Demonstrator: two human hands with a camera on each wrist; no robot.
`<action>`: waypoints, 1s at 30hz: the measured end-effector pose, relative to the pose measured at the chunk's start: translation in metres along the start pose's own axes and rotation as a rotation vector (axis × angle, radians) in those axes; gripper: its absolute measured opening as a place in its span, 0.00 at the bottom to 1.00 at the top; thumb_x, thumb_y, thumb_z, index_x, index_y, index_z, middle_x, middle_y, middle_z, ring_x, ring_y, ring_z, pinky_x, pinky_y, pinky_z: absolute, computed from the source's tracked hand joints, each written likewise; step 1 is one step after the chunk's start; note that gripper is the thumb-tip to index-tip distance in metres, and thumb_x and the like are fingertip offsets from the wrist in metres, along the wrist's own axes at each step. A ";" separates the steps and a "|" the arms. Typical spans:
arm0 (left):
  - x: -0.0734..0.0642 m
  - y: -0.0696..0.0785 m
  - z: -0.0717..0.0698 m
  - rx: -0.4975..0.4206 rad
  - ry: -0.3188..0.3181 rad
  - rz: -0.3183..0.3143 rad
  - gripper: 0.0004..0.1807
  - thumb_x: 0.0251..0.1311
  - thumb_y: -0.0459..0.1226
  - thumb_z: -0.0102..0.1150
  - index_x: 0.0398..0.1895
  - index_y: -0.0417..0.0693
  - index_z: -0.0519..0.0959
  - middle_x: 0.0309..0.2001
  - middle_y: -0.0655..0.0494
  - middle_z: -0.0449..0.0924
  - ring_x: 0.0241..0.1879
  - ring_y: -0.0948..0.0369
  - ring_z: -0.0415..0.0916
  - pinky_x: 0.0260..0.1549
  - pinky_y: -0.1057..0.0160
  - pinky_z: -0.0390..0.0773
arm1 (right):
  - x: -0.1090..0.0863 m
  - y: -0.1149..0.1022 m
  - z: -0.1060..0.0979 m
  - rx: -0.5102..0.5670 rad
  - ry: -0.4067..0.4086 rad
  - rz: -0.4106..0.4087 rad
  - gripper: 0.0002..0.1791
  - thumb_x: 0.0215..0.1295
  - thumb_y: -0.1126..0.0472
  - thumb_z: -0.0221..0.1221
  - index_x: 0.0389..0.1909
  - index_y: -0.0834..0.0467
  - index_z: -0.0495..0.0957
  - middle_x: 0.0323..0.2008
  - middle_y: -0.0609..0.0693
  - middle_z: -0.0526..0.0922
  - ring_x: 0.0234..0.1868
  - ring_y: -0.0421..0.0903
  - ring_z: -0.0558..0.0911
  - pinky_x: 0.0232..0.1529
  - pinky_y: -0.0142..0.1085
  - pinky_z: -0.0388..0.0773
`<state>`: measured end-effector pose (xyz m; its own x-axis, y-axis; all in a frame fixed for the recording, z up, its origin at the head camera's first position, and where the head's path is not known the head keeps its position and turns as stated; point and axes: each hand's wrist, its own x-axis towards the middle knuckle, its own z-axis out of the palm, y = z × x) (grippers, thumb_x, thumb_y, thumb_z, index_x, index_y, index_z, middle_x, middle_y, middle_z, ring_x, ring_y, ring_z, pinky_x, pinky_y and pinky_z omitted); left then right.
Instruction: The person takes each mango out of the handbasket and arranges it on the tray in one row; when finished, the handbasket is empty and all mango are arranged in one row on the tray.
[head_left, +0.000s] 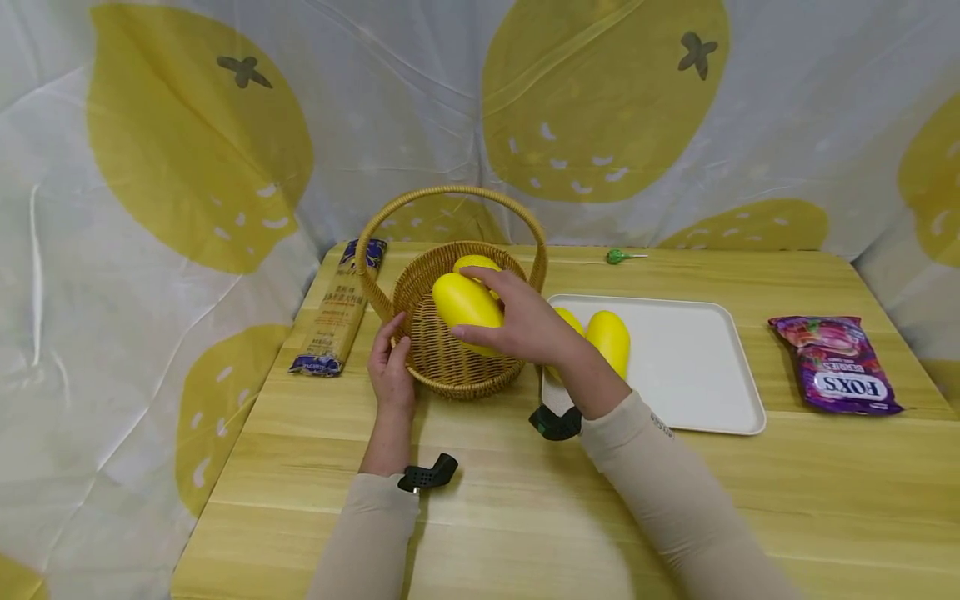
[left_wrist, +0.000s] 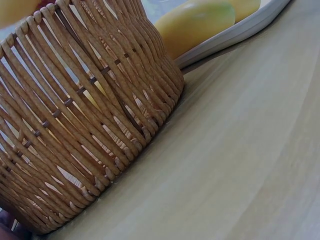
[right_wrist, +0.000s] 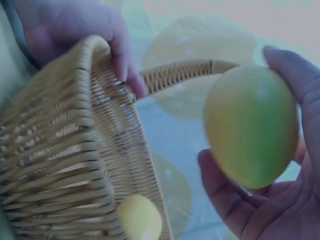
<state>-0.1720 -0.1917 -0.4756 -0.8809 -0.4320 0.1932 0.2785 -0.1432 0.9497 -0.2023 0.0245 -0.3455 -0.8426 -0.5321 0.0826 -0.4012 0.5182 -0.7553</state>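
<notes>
A wicker basket [head_left: 465, 388] with a tall arched handle stands on the table. My left hand [head_left: 392, 379] grips its left rim near the base of the handle, fingers over the edge. Above the basket's opening, my right hand [head_left: 528, 321] holds a smooth yellow mango [head_left: 467, 302] between thumb and fingers. In the right wrist view this mango [right_wrist: 252, 127] has a greenish tint. Another mango [right_wrist: 141, 218] lies inside the basket, partly covered by the held one in the head view. Two more mangoes [head_left: 609, 337] rest on a white tray [head_left: 690, 367], partly behind my right forearm.
Left of the basket lies a long pack of pasta [head_left: 336, 312]. A green-wrapped lollipop [head_left: 617, 257] sits near the table's back edge. At the right is a purple Fox's berries bag [head_left: 836, 364]. Lemon-printed cloth [head_left: 420, 100] hangs behind the table.
</notes>
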 end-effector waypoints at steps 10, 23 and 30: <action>-0.001 0.001 0.000 -0.002 0.015 -0.003 0.21 0.70 0.27 0.46 0.63 0.35 0.76 0.59 0.66 0.77 0.68 0.48 0.68 0.59 0.71 0.72 | -0.051 0.021 0.003 0.100 0.063 -0.014 0.35 0.72 0.41 0.58 0.77 0.41 0.61 0.71 0.49 0.70 0.58 0.50 0.76 0.57 0.48 0.76; 0.001 -0.001 0.001 -0.019 -0.008 0.023 0.20 0.70 0.27 0.46 0.63 0.33 0.76 0.58 0.69 0.78 0.69 0.44 0.65 0.60 0.71 0.71 | -0.088 0.051 -0.035 0.090 0.015 0.191 0.44 0.61 0.46 0.70 0.76 0.39 0.62 0.64 0.55 0.68 0.57 0.58 0.75 0.49 0.45 0.81; 0.000 -0.002 -0.001 -0.024 -0.001 0.021 0.20 0.70 0.28 0.47 0.62 0.34 0.77 0.57 0.67 0.78 0.67 0.50 0.70 0.59 0.69 0.73 | -0.099 0.062 -0.059 0.023 0.125 0.310 0.43 0.62 0.40 0.68 0.75 0.44 0.62 0.64 0.57 0.69 0.55 0.59 0.76 0.45 0.43 0.79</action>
<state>-0.1724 -0.1920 -0.4777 -0.8752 -0.4344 0.2128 0.3058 -0.1560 0.9392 -0.1652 0.1491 -0.3624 -0.9614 -0.2646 -0.0756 -0.1119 0.6269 -0.7710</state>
